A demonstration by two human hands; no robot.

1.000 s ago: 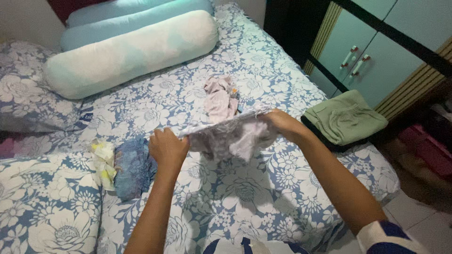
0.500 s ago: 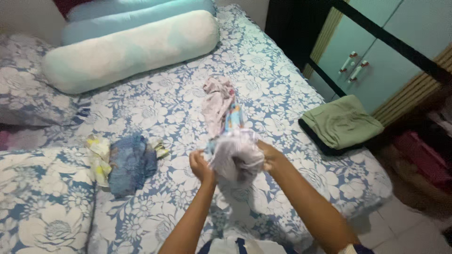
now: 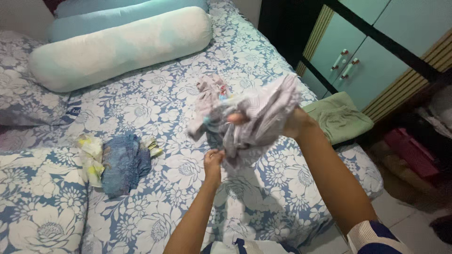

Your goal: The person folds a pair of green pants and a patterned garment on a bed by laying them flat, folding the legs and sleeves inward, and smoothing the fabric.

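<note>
A bed (image 3: 263,61) under a blue floral sheet carries two long bolster pillows (image 3: 117,44) at its head, a folded green garment (image 3: 340,117) at its right edge, a crumpled blue cloth (image 3: 120,162) on the left and a small pale heap (image 3: 209,91) mid-bed. Above the sheet hangs a pale lilac garment (image 3: 259,117). The right hand (image 3: 294,123) has its fingers closed around the bunched top, while the left hand (image 3: 214,162) pinches the garment's lower edge with curled fingers.

No packages, labels, signs or screens visible anywhere in view.
</note>
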